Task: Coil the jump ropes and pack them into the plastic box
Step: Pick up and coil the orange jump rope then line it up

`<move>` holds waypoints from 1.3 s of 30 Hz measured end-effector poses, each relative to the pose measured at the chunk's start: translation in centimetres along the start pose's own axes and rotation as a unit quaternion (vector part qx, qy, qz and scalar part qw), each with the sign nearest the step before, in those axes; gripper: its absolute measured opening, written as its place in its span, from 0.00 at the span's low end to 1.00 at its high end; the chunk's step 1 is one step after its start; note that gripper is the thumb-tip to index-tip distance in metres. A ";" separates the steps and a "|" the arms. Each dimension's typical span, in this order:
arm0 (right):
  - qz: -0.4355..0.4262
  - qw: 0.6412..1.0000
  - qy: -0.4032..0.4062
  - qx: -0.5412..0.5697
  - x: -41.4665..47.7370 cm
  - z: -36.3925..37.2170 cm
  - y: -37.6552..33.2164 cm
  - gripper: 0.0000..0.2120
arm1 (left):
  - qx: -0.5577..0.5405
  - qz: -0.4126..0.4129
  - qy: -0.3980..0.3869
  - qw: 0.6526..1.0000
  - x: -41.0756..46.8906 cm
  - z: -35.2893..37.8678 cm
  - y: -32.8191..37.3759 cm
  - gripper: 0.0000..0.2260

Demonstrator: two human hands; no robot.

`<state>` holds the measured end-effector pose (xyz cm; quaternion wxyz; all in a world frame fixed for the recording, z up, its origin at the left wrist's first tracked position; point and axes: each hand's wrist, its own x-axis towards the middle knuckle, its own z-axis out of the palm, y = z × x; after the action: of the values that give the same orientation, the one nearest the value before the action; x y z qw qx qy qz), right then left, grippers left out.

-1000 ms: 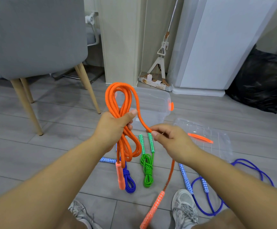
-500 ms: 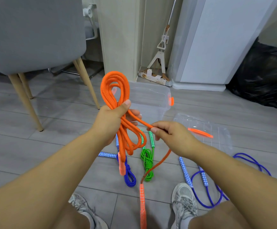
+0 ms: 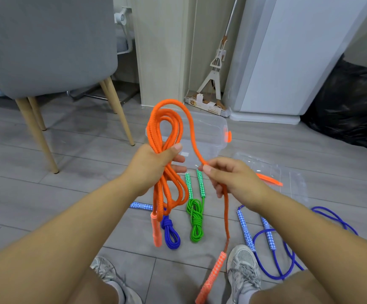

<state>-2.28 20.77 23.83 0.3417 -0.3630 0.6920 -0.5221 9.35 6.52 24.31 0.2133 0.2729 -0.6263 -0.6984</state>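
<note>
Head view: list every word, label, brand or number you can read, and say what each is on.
No text can be read.
Cardboard box at the foot of the mop: dark print, too small to read.
Plastic box: white sticker, too blurred to read.

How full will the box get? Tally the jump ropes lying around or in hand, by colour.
Orange braided jump rope: 1
Green coiled jump rope: 1
Blue: 2, the coiled blue jump rope and the loose blue jump rope
Total: 4
</note>
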 end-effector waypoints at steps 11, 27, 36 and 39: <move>-0.175 0.982 0.059 -0.031 0.8 -0.5 -2.9 0.08 | 0.268 0.025 -0.051 0.962 0.0 0.1 -0.8 0.20; -0.152 0.978 0.101 -0.100 3.8 -1.1 -3.2 0.06 | 0.384 0.055 -0.288 0.875 -2.4 0.1 0.6 0.14; -0.096 0.962 0.010 -0.254 2.3 0.2 -1.2 0.05 | 0.162 0.042 -0.084 0.982 -0.7 -1.4 1.6 0.14; -0.092 0.966 -0.018 -0.241 1.2 0.4 -1.5 0.03 | 0.148 0.043 -0.041 0.987 -0.4 -1.4 1.1 0.18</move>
<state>-2.32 19.21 25.11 0.2069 -0.5057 0.7550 -0.3626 10.53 5.64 25.39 0.1739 0.2453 -0.7423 -0.5987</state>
